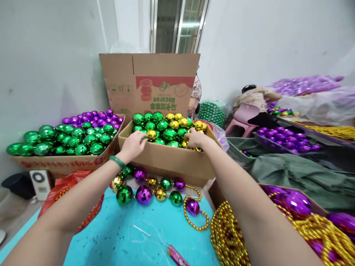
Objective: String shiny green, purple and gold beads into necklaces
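Both arms reach to an open cardboard box (pixel 169 157) of shiny green balls (pixel 169 133) and gold balls (pixel 174 124). At its left front edge my left hand (pixel 135 145), with a green bangle at the wrist, has curled fingers beside a gold ball (pixel 151 135); a bit of green shows at the fingertips. My right hand (pixel 195 139) dips in at the right, fingers bent among gold balls and partly hidden. Below the box, a string of large purple, green and gold beads (pixel 144 194) lies on the blue tabletop (pixel 111 229), its gold bead chain (pixel 198 227) looped at right.
A pink-handled needle tool (pixel 177 255) with clear thread lies in front. At left stand a box of green and purple balls (pixel 73 140) and a red bag (pixel 83 221). Gold bead chains (pixel 229 236) fill the right front. A person (pixel 253 98) bends over behind a pink chair (pixel 242 120).
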A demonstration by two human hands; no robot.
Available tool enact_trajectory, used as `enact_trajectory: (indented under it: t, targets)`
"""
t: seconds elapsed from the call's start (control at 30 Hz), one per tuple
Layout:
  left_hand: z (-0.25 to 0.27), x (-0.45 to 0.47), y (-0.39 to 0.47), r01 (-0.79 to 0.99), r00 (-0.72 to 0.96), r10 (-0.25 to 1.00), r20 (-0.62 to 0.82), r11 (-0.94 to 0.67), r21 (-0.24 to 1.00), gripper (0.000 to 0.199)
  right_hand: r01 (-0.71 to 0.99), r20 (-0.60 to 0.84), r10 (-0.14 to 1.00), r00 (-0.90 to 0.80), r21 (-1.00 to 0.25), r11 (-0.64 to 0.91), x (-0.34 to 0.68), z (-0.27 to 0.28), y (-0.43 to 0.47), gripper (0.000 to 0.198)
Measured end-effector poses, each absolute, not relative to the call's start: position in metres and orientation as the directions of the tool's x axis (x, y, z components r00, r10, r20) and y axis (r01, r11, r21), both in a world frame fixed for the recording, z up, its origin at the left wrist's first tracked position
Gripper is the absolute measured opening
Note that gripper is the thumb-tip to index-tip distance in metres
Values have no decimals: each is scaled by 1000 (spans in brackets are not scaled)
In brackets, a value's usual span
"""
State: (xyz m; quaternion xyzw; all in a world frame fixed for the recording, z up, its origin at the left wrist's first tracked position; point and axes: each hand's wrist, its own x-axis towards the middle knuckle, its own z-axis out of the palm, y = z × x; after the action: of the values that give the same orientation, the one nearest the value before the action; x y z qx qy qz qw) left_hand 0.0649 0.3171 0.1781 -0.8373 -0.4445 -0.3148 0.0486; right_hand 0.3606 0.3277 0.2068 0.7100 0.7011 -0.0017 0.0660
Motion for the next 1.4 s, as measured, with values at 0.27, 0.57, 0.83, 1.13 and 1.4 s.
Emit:
enact_trajectory:
  t: [0.27,0.57,0.83,1.13,1.4]
  targets:
    - [197,101,372,779,362,802,474,-540,319,33,988,-66,997,-27,152,37,373,200,333,54]
    - [193,78,342,800,365,735,571,-561,210,39,785,32,852,-523,-370,496,282,190,199,62]
    - [187,-41,312,995,77,859,506,-102,22,43,788,-333,719,-610,-353,505,154,25,116,65]
    - [162,-57,317,989,88,887,453,-25,-143,55,889,-507,731,-457,-239,391,133,43,122,100]
    - [168,-56,325,997,1,916,401,32,-76,41,817,54,855,-516,-269,510,151,92,128,47]
